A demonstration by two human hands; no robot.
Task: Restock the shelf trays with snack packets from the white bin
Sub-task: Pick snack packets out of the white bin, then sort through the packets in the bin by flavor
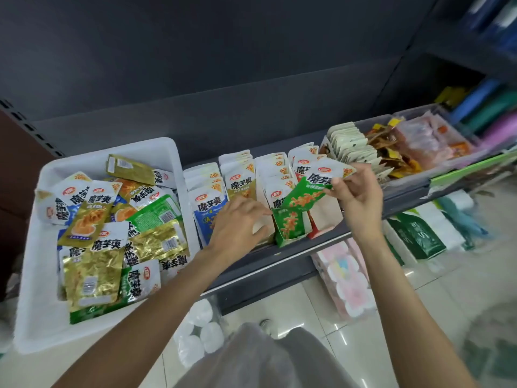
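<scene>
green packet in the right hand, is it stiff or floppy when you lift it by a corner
Probably floppy: the green packet, pinched at its upper edge by the right hand, hangs tilted and slightly bowed. Likely light, since a fingertip pinch carries it. Its glossy film may be slippery.

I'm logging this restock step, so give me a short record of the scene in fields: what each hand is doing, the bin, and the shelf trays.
right hand: right hand pinches a green and white foil snack packet above the shelf trays
left hand: left hand rests with relaxed fingers on the front of the trays, holding nothing
target tray: green cardboard tray of matching green packets, directly below the held packet
bin: white plastic bin left of the trays, holding loose gold, green and blue packets
shelf: dark grey metal shelf carrying the row of trays
</scene>
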